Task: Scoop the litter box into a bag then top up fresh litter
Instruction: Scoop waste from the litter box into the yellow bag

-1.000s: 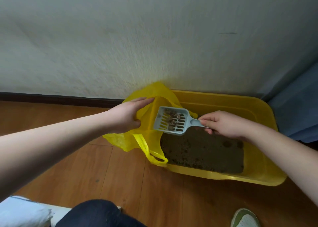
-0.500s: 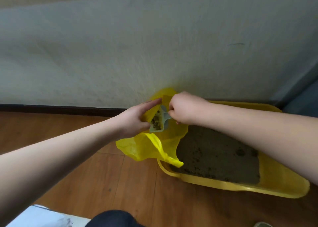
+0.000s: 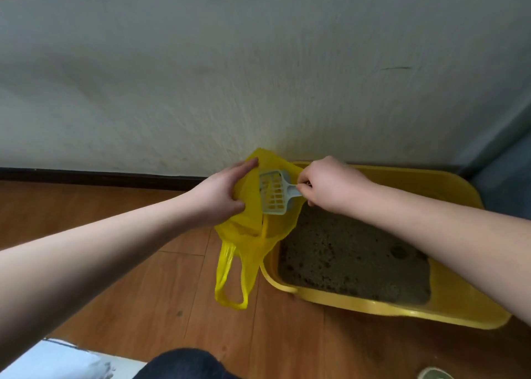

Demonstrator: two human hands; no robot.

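Two bare hands work together: left hand (image 3: 221,197) pinches the thin yellow plastic bag (image 3: 253,229) open beside the yellow plastic litter box (image 3: 448,304), letting right hand (image 3: 330,186), gripping the pale slotted plastic scoop (image 3: 275,192), empty it inside.

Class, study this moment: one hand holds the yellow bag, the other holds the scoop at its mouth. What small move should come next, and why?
Probably swing the scoop back to the litter box: its slots look empty and dark clumps still dot the litter. The left hand should keep the bag open.

Pale textured wall (image 3: 201,77), dark skirting board (image 3: 86,174), wooden floor (image 3: 143,286)
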